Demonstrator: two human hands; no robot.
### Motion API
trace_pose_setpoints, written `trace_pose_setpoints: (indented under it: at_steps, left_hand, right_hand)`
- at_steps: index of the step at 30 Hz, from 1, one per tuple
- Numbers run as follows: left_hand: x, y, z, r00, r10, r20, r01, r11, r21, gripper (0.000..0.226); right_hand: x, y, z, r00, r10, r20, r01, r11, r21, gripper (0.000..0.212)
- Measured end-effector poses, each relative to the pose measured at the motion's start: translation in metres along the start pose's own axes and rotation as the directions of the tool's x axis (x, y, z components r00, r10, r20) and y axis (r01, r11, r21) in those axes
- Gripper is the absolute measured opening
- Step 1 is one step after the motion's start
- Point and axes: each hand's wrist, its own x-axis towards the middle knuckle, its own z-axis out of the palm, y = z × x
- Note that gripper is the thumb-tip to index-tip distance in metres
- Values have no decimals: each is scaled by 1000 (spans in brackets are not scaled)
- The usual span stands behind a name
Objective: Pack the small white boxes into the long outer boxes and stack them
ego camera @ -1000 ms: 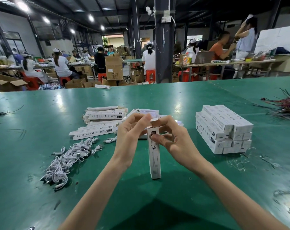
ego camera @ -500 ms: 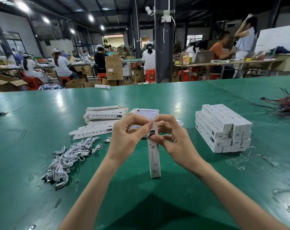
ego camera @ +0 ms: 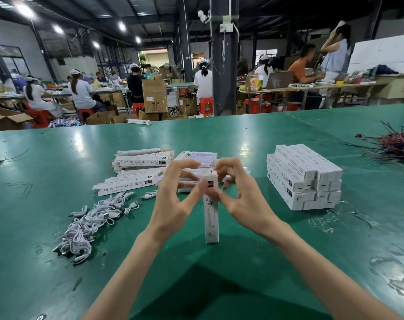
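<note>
Closed the top end since a second back: open flap then, shut top now. Lifted both forefingers off the top as well, now arched just above it. Same spot on the table (ego camera: 58,158) otherwise.

Holding the long outer box (ego camera: 211,218) upright between both hands, bottom end planted on the table between the wrists. Probably done so the table takes the push while the top gets closed. Pinching its upper part from both sides: left hand (ego camera: 173,204) with thumb on the front face near the top, right hand (ego camera: 245,199) with thumb just below that, remaining fingers curled loosely round and behind the top. Can't tell whether anything is packed inside.

Parked the finished stack (ego camera: 305,179) well off to the right of the right hand, laid flat in layers, presumably to keep drop-off a short reach. Kept flat unfilled cartons (ego camera: 136,172) beyond the left hand and the cable pile (ego camera: 92,220) left of the left forearm. Left some white packets (ego camera: 203,158) just behind the fingertips, partly hidden; possibly the inner packs, not sure.

Likely next: lay this one on the stack. Worth watching for the flap springing back.
</note>
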Motion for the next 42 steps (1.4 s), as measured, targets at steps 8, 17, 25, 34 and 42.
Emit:
trace_pose_setpoints:
  at_steps: [8,17,25,34,42]
  left_hand:
    - [-7,-12,9,993,-99,-64,100,995,9,29]
    - [-12,-21,13,996,-88,-31,90,993,78,32]
    - [-11,-25,12,998,-58,-19,60,992,113,37]
    - [-10,-34,10,995,-96,-8,96,977,189,27]
    - [37,-91,-40,842,-486,-232,529,666,526,28]
  right_hand:
    - [15,22,-44,938,-127,-324,-15,916,-402,35]
    - [5,76,-91,882,-22,-470,-378,564,-735,19]
    - [-2,91,-94,838,39,-544,-527,318,-788,13]
    - [-4,91,-99,814,89,-575,-571,310,-760,9]
    - [-2,81,-49,861,-196,-470,-337,471,-815,16]
